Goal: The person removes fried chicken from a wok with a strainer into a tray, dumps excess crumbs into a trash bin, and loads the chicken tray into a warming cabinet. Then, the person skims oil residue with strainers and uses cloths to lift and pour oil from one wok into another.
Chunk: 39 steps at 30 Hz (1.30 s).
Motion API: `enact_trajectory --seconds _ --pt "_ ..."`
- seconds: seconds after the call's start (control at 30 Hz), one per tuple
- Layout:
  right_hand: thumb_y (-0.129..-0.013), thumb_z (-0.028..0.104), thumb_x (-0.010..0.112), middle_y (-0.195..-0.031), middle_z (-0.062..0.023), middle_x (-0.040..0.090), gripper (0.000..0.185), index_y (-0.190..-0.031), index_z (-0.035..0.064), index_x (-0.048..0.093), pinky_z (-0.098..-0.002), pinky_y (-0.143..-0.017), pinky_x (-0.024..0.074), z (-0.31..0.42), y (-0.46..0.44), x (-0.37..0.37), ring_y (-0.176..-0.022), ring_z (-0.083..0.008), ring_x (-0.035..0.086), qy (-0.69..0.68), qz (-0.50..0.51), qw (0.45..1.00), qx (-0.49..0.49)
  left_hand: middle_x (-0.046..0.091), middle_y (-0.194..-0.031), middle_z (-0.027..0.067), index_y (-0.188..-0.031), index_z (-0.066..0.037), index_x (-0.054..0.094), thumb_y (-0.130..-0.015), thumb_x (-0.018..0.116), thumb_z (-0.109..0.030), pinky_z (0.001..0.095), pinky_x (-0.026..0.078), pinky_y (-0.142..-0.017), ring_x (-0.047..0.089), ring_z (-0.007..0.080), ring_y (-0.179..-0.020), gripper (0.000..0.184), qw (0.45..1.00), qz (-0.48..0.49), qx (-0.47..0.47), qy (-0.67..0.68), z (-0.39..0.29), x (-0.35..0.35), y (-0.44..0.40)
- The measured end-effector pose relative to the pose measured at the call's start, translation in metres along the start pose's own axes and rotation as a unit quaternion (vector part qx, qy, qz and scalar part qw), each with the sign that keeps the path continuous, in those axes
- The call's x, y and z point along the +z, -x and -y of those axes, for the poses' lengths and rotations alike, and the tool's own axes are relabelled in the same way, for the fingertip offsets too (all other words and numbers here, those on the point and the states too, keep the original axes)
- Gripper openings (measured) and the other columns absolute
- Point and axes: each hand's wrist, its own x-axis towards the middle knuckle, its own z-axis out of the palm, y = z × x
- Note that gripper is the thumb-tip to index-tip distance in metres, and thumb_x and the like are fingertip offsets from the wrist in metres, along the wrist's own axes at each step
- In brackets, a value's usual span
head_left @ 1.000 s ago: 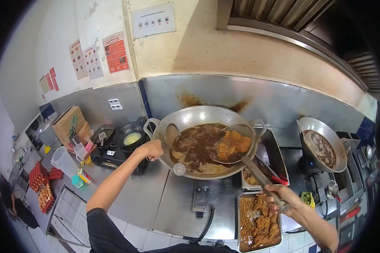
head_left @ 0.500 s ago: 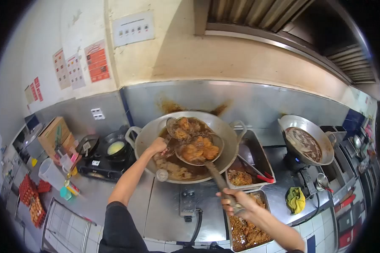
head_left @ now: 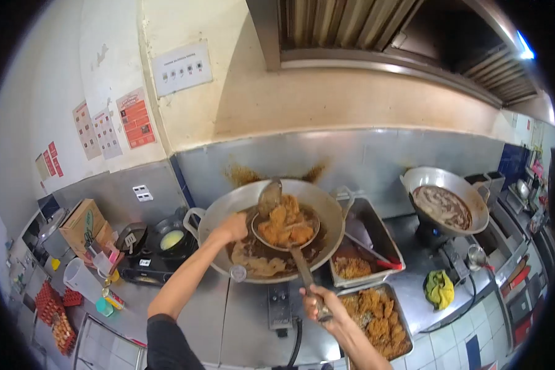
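Observation:
A large metal wok (head_left: 333,231) of dark bubbling oil sits in front of me. My right hand (head_left: 324,306) is wrapped round the long handle of a wide strainer (head_left: 301,266), whose bowl is over the oil and full of fried battered pieces (head_left: 287,225), which look like chicken. My left hand (head_left: 232,228) is closed at the wok's left side on a smaller ladle (head_left: 270,196). That ladle is tipped over the strainer's bowl, its rounded back showing. Its handle is mostly hidden by my fingers. A round-dialled thermometer (head_left: 238,272) rests at the wok's front rim.
Right of the wok stand a deep tray (head_left: 393,235) with crumbs and red-handled tongs (head_left: 385,264), and a nearer tray (head_left: 407,330) of fried pieces. Farther right are a second wok (head_left: 475,213) and a yellow-green cloth (head_left: 438,290). Black pans (head_left: 171,237) stand on a left burner.
The ladle in my left hand has tipped over, and its pieces now lie in the strainer. My right hand has shifted left with the strainer's handle. The view has tilted slightly.

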Motion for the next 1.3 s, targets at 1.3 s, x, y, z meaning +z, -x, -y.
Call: enact_trajectory --seconds 1.3 --pt "-0.094 0.028 0.053 -0.050 0.0086 0.037 0.016 -0.090 0.0137 0.058 -0.0219 -0.028 0.0179 0.002 0.121 0.021 -0.033 -0.0070 0.027 0.065 -0.170 0.983 0.026 0.060 -0.069 0.0089 -0.102 0.008 0.058 -0.084 0.042 -0.002 0.0276 0.042 -0.038 0.051 0.0117 -0.045 0.026 0.880 0.205 -0.217 0.369 0.071 0.006 0.046"
